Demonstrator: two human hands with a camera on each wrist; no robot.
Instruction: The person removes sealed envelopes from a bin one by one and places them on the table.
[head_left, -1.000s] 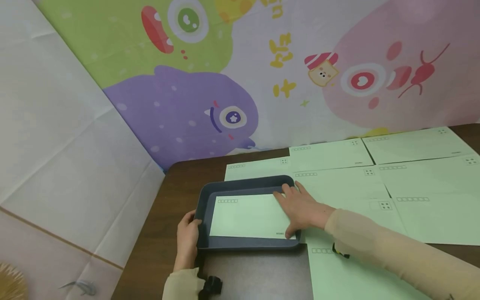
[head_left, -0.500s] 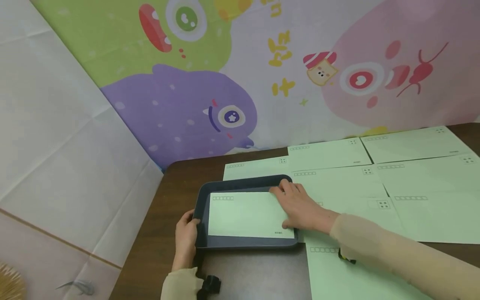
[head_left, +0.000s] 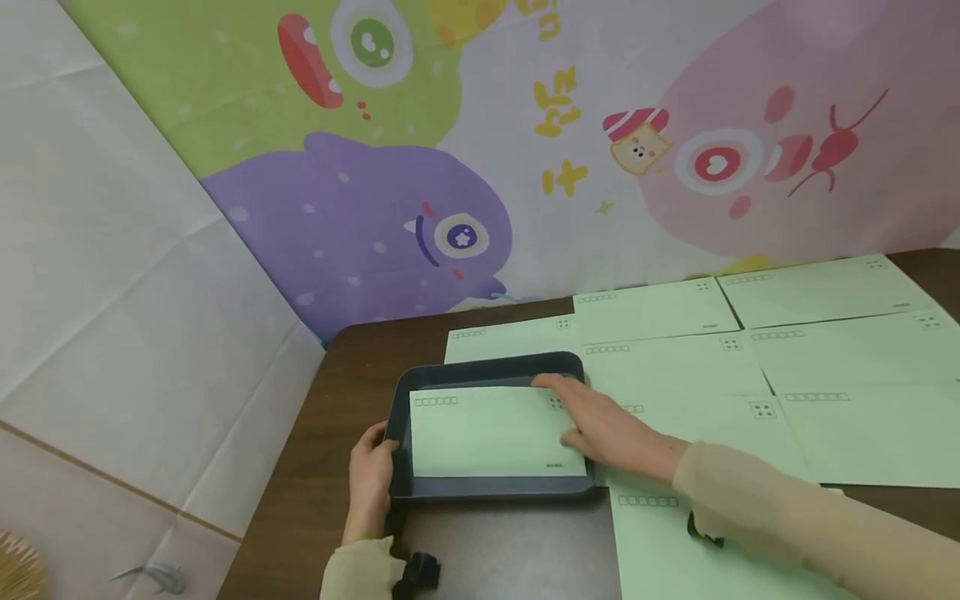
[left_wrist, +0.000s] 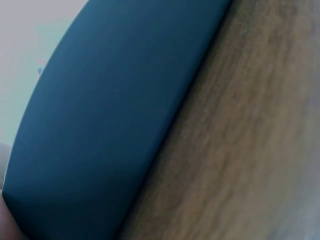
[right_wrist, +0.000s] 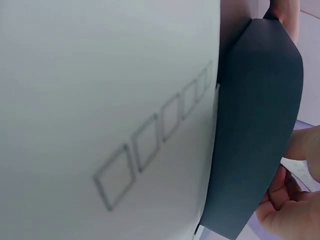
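In the head view, a pale green envelope (head_left: pixel 480 433) lies in the dark blue-grey tray (head_left: pixel 495 488), near its left wall. My left hand (head_left: pixel 371 479) grips the tray's left wall, thumb over the rim. My right hand (head_left: pixel 600 421) is over the tray's right end, index finger reaching to the envelope's upper right corner, thumb near its right edge. Whether these fingertips touch the envelope is unclear. The right wrist view shows the right fingers (right_wrist: pixel 290 205) and thumb beyond the tray's outer wall. Only the tray wall and a sliver of finger appear in the left wrist view.
Several more green envelopes (head_left: pixel 675 362) cover the dark wooden table (head_left: pixel 337 392) behind and to the right of the tray, some overlapping. One envelope (head_left: pixel 675 550) lies under the right forearm. A cartoon cloth (head_left: pixel 525 217) hangs behind the table. Pale panels stand at left.
The envelope in the tray has shifted left, and its printed stamp corner now shows. My right fingers and thumb have drawn closer together. The left hand stays on the tray.
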